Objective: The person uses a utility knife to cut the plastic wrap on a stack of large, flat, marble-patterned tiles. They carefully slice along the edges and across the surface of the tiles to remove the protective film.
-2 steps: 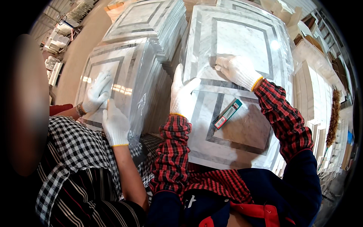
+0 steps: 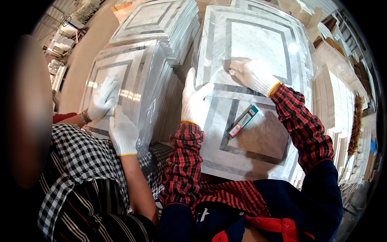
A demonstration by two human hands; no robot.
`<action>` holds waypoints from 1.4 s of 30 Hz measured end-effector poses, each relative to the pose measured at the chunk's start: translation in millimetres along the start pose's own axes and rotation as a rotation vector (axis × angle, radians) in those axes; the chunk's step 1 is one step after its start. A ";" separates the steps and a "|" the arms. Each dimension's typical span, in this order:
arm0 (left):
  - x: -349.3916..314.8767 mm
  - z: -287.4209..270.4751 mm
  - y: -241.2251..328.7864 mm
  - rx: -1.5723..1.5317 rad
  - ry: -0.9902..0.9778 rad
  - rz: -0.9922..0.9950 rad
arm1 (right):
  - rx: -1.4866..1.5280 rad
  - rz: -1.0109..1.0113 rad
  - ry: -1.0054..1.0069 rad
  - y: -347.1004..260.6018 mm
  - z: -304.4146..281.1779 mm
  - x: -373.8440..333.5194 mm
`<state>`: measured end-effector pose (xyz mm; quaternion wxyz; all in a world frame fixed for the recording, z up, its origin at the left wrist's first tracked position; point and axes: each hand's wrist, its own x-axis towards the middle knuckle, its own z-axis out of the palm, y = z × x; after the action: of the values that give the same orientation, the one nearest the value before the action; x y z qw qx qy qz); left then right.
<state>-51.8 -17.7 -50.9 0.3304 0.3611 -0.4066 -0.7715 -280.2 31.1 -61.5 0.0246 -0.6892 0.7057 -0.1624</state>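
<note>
My left hand (image 2: 194, 99), in a white knit glove, lies at the left edge of the stacked marble tiles, its thumb spread away from the fingers. Farther up, my right hand (image 2: 253, 75) rests on the far marble tile (image 2: 258, 38), which has grey inlaid frames. The gloved fingers there are curled together with their tips down on the surface; whatever they may hold is hidden. Below that hand lies a small flat green and white pack (image 2: 242, 121), slanted across the near marble tile (image 2: 217, 161). Clear plastic film shows along the tile edges.
To my left, a co-worker's two gloved hands (image 2: 115, 105) work over a film-covered tile stack (image 2: 147, 86). Another tall stack (image 2: 157, 22) stands behind it. White slabs (image 2: 328, 90) line the right side, with a brown bristly duster (image 2: 355, 125) beside them.
</note>
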 end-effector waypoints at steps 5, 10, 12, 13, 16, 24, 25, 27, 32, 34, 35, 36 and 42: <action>-0.6 2.5 1.2 0.000 -0.002 0.016 | -0.026 -0.007 -0.004 -1.2 -1.1 0.4; 2.0 -2.9 -1.7 0.029 -0.014 0.037 | -0.082 -0.040 -0.037 -2.1 -2.4 2.4; 4.1 -2.5 -4.6 0.041 -0.022 0.052 | -0.117 -0.025 -0.038 -5.0 -6.2 2.1; 4.5 -1.9 -5.6 0.043 -0.023 0.057 | -0.135 -0.018 -0.038 -6.5 -7.6 2.0; 0.9 -2.9 -2.2 0.063 -0.007 0.071 | -0.147 0.003 -0.090 -13.5 -7.6 6.2; -3.8 6.4 4.1 -0.018 -0.019 0.041 | 0.025 -0.084 0.064 8.3 -4.8 -2.5; -0.3 7.3 2.3 0.033 -0.013 0.064 | 0.146 -0.116 0.174 20.8 -0.1 -5.4; -3.8 3.8 4.4 0.147 0.036 0.088 | 0.332 0.232 0.042 4.2 -23.2 -15.2; 18.4 -6.5 -16.9 0.706 0.262 0.371 | 0.701 0.485 0.252 36.4 -7.0 -39.7; 16.4 21.5 -9.0 1.216 0.145 0.573 | 0.789 0.551 0.397 52.1 -2.9 -56.4; 7.0 31.6 1.0 1.485 0.095 0.670 | 0.786 0.551 0.400 52.2 -2.7 -58.5; 7.2 34.1 -16.3 1.673 0.166 1.000 | 0.781 0.552 0.405 54.4 -2.4 -61.1; -5.7 54.7 7.2 1.126 -0.527 0.275 | 0.778 0.525 0.442 50.4 1.0 -60.6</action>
<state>-92.4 4.8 -20.6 0.0749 0.2218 -0.8602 -0.4530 -325.6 90.2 -87.2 0.1693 -0.3780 0.7305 -0.5430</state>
